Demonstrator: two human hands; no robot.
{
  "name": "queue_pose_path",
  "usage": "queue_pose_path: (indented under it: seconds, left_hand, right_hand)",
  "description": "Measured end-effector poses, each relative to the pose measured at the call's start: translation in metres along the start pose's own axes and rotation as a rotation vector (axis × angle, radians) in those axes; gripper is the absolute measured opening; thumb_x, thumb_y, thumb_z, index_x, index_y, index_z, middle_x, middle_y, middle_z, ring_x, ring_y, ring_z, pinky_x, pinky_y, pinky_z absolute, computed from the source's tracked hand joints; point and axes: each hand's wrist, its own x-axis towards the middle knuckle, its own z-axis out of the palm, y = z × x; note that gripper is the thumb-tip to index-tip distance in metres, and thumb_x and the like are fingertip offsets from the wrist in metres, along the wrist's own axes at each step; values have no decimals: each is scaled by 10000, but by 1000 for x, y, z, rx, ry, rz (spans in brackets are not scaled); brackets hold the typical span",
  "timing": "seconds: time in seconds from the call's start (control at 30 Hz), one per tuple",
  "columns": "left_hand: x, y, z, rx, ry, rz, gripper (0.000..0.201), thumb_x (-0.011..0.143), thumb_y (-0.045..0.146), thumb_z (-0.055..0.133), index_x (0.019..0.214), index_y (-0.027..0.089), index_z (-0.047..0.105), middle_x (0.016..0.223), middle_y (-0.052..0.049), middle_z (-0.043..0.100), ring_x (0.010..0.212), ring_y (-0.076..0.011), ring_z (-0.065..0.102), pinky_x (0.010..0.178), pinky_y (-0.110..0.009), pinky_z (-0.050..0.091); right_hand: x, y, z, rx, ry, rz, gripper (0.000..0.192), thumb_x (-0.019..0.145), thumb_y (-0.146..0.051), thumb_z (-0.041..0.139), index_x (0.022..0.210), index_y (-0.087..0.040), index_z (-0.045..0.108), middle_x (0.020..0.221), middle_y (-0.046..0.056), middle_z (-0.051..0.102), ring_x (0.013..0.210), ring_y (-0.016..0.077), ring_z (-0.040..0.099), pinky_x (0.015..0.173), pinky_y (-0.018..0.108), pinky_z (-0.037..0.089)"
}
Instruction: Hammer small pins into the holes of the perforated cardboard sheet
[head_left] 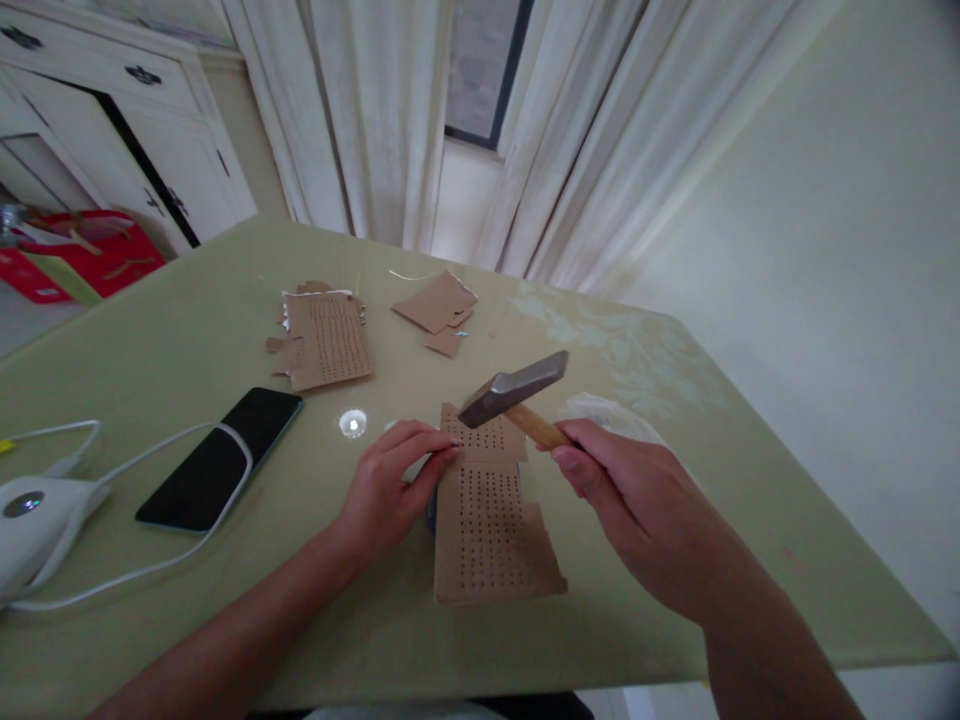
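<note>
My right hand is wrapped round the wooden handle of a hammer, close below its head. The dark metal head hangs just above the far end of a piece of brown cardboard with rows of small holes. At the cardboard's upper left edge, the thumb and forefinger of my left hand are pinched together. Whatever sits between those fingertips is too small to make out. Something dark blue shows partly under the cardboard's left side, mostly hidden.
A black phone lies left, crossed by a white cable from a white device. Farther back are another holed cardboard piece and torn cardboard scraps. Curtains hang behind the table; a wall stands right.
</note>
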Motion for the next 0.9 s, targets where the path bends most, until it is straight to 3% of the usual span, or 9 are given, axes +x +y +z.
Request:
queue_pose_path:
  seconds: [0.2, 0.37, 0.53, 0.77, 0.9]
  left_hand:
    - [-1, 0, 0, -15, 30, 2, 125, 1010, 127, 748, 1037, 224, 821, 959, -15, 825, 860, -165, 762, 803, -256, 613]
    - [0, 3, -3, -53, -23, -57, 113, 1028, 176, 751, 1087, 242, 823, 1010, -13, 822, 908, -164, 772, 855, -268, 630]
    - [1, 6, -5, -76, -65, -157, 250, 963, 253, 829, 1213, 269, 821, 1242, -59, 749, 963, -177, 753, 859, -298, 661]
    - [2, 5, -8, -75, -124, -208, 208, 925, 275, 849, 1128, 249, 812, 1310, -86, 707, 1102, -227, 738, 917, -338, 670]
    - [3, 6, -11, -64, -141, -226, 255, 918, 272, 854, 1167, 258, 801, 1316, -84, 705, 1104, -235, 738, 917, -350, 670]
  right_hand:
    - [2, 3, 7, -62, -187, 4, 328, 1219, -366, 438, 1054, -224, 683, 959, 61, 789, 863, 260, 735, 767, 368, 447]
    - [6, 6, -4, -18, -77, -14, 323, 1223, -419, 453, 1060, -230, 659, 879, 19, 732, 804, 222, 700, 716, 338, 414]
    - [13, 10, -19, -52, -107, -53, 319, 1223, -390, 453, 1059, -223, 669, 892, 19, 727, 785, 210, 673, 708, 332, 414]
    - [20, 23, 5, -163, -343, -72, 372, 1231, -358, 407, 1165, -181, 728, 1112, 123, 812, 986, 308, 754, 854, 420, 479]
    - [25, 26, 5, -101, -305, -67, 368, 1231, -371, 418, 1160, -192, 732, 1053, 93, 811, 941, 288, 756, 826, 404, 484]
